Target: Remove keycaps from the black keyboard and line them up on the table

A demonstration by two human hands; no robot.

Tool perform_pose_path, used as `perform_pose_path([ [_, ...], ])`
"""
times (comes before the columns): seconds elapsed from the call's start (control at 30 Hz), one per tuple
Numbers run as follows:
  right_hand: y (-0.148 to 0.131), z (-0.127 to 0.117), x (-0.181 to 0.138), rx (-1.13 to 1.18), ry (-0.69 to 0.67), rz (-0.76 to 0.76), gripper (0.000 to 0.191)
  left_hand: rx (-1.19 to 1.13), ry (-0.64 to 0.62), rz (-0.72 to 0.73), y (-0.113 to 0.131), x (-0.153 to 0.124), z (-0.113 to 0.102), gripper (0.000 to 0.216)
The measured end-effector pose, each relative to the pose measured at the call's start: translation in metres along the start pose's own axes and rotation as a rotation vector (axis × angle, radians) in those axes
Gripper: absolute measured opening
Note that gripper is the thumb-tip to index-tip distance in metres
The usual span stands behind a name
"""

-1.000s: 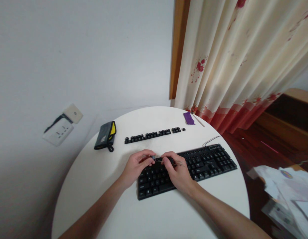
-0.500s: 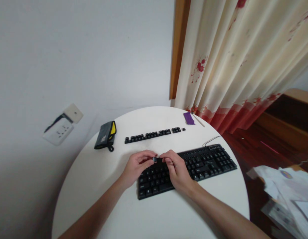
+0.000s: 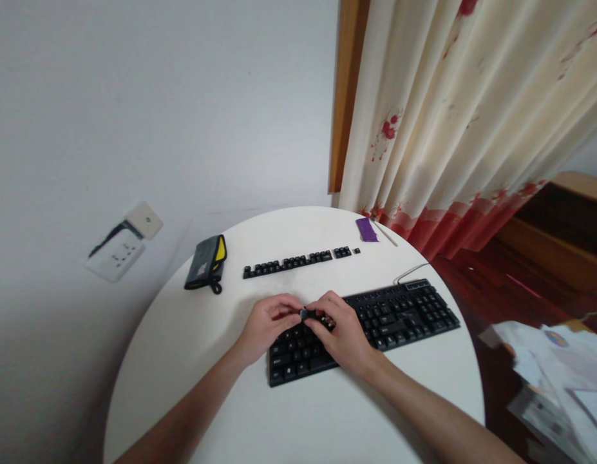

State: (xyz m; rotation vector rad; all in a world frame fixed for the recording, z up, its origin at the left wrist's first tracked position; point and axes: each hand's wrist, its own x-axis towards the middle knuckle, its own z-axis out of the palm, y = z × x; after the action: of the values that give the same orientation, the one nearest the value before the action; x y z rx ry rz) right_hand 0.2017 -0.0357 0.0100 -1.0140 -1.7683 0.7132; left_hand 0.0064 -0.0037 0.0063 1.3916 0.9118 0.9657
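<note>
My left hand [image 3: 270,324] pinches a small dark keycap [image 3: 303,314] between thumb and fingertips, above the upper left part of the black keyboard [image 3: 305,366]. My right hand [image 3: 344,325] is closed just to the right, its fingertips close against the keycap. Whatever the right fingers hold is too small and hidden to make out. Beyond the hands, several loose keycaps [image 3: 297,263] stand in a long row, with a shorter group [image 3: 342,252] and a single keycap [image 3: 357,251] at its right end.
The round white table [image 3: 182,361] stands against the wall. On it lie a dark pouch with yellow lining [image 3: 205,263], a purple cloth [image 3: 366,230] and a thin stick [image 3: 386,234]. The keyboard's cable [image 3: 410,271] runs off the right edge. Papers [image 3: 554,367] lie at the lower right.
My right fingertips have moved a little left and now meet the keycap in my left hand, closing the small gap between the hands.
</note>
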Motion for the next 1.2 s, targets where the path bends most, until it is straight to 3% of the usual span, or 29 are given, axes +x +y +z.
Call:
perform_pose_path([
  [0.87,0.0047,-0.0010,-0.0020,0.000,-0.033,0.000,0.017,0.032,-0.031,0.050,-0.0023,0.0024,0.0008,0.010],
  [1.2,0.0048,-0.0073,0.0009,-0.046,-0.112,-0.021,0.017,0.019,-0.043,0.056,-0.0037,0.0024,0.0019,0.010],
])
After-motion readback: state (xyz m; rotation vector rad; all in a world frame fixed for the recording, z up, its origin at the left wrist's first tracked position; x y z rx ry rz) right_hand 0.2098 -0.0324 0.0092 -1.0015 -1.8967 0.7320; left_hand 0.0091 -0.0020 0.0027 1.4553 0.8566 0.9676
